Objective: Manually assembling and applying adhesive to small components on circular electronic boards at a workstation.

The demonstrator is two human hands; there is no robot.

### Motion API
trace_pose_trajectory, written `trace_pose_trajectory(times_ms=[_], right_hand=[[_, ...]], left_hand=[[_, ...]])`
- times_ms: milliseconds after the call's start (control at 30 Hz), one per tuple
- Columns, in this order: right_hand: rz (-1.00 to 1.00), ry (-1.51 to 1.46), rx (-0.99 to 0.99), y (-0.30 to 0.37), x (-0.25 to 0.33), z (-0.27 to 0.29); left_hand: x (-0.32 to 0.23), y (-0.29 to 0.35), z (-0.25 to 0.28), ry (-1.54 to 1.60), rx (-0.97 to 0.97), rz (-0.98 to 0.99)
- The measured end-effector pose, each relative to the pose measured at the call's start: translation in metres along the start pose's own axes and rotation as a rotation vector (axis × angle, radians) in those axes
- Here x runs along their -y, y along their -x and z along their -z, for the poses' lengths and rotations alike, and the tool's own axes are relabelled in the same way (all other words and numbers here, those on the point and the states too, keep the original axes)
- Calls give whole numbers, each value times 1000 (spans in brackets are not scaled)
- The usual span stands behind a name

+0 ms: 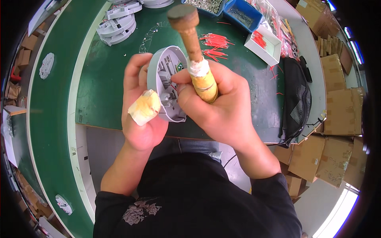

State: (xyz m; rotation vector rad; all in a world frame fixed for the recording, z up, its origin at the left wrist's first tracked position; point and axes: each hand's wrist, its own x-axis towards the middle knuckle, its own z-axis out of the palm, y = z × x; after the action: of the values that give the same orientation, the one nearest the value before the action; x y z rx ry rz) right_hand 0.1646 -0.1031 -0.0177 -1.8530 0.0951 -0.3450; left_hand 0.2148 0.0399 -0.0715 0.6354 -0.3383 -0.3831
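Observation:
My left hand (141, 83) grips a grey plastic housing (164, 116) with rounded ends, tilted so its hollow inside faces right. Inside it are moulded ribs, metal bits and a small green circuit board (179, 66). A yellowish wrap (145, 108) covers the left thumb. My right hand (222, 103) is closed round a tool with a brown, rusty-looking shaft, a wide flat-ended knob and a handle wrapped in white and yellow tape (204, 85). The knob points up toward the view. The right thumb and fingertip reach into the housing's opening; the tool's lower end is hidden.
Stacked grey housings (117, 28) stand at the far left. Red wires (215, 41) lie beyond my hands, with more in a white box (264, 45). Two blue bins (243, 16) hold small metal parts. A black mesh pouch (297, 99) lies right. Cardboard boxes (342, 111) are stacked beyond the table's edge.

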Motion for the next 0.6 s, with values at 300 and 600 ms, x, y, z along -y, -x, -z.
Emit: trace_pose_trajectory(times_ms=[300, 600], right_hand=[[-217, -80, 71, -14, 19, 14], [296, 256, -150, 4, -2, -4]], left_hand=[[-7, -8, 11, -504, 230, -104], [3, -1, -5, -5, 5, -37]])
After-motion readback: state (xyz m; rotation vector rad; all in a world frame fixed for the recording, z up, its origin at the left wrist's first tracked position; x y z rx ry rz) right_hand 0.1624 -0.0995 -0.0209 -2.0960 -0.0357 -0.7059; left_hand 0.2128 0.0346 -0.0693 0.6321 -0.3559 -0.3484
